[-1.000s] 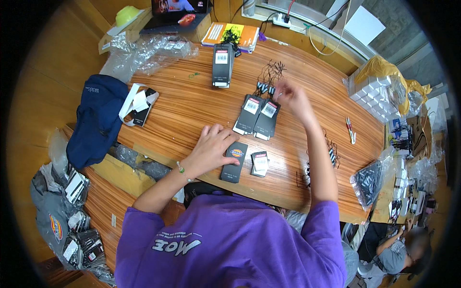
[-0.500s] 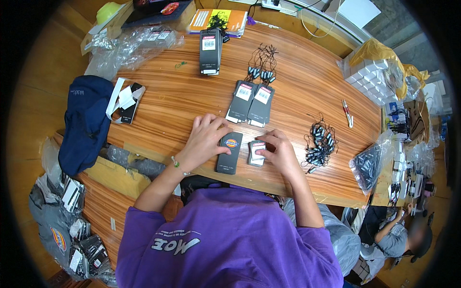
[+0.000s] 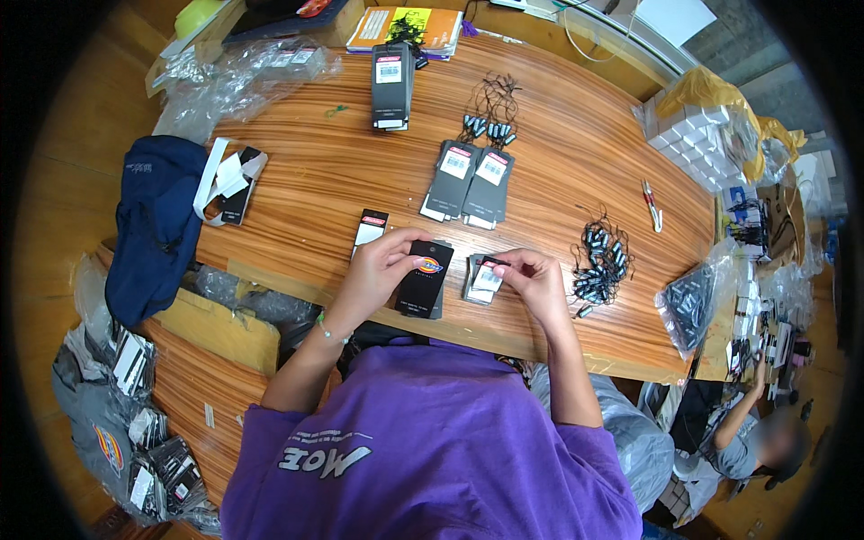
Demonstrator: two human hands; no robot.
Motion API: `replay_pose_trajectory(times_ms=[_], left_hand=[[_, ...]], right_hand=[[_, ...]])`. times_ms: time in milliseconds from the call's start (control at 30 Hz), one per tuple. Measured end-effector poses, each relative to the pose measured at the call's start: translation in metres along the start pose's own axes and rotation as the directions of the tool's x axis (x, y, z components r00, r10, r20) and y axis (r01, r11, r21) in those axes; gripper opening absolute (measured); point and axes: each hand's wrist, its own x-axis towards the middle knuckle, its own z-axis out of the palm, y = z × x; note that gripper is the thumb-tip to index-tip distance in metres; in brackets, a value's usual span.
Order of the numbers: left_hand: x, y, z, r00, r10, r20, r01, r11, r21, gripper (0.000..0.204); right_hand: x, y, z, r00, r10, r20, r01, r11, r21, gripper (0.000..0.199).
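Note:
My left hand (image 3: 385, 267) pinches the upper left edge of a black hang tag (image 3: 421, 292) with a round coloured logo. The tag is over a small stack of similar tags at the table's near edge. To its right, my right hand (image 3: 533, 281) grips a small white label with a dark top edge (image 3: 491, 270) between thumb and fingers. A small pile of white labels (image 3: 477, 286) lies just under it. Partly behind my left hand lies another black tag (image 3: 370, 227) with a red and white sticker.
Two fanned stacks of grey tags (image 3: 467, 180) with black strings lie farther back. Another tag stack (image 3: 391, 85) is behind them. Right of my hand is a heap of black strings (image 3: 601, 270). Snips (image 3: 652, 209), a bagged bundle (image 3: 691, 306) and a navy cloth bag (image 3: 157, 229) lie around.
My left hand has raised a black tag off its stack, and a stickered tag now lies beyond that hand. My right hand has lifted a small label from its pile.

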Motion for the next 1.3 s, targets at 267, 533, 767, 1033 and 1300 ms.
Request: replay_pose_trajectory(times_ms=[267,533,767,1033,1300], left_hand=[[-0.006,0.002,0.048,0.997,0.08,-0.007,-0.08,0.982,-0.17,0.03],[-0.003,0.006,0.04,0.998,0.036,-0.044,-0.043,0.984,-0.171,0.028],[0.0,0.008,0.044,1.0,0.009,0.012,-0.006,0.976,-0.216,0.027],[0.003,0.004,0.042,0.998,0.008,0.063,0.003,0.984,-0.177,0.028],[0.002,0.01,0.043,0.992,-0.003,0.127,0.029,0.978,-0.208,0.023]], right_hand=[[-0.019,-0.038,0.03,0.968,-0.226,-0.113,0.212,0.969,-0.123,0.034],[0.005,-0.014,-0.104,0.816,-0.377,-0.438,-0.026,0.733,-0.679,0.006],[0.011,0.005,-0.137,0.924,-0.274,-0.267,-0.068,0.568,-0.82,0.009],[0.015,0.01,-0.138,0.948,-0.207,-0.24,-0.061,0.624,-0.779,0.008],[0.003,-0.02,-0.143,0.931,-0.199,-0.305,-0.018,0.811,-0.585,0.008]])
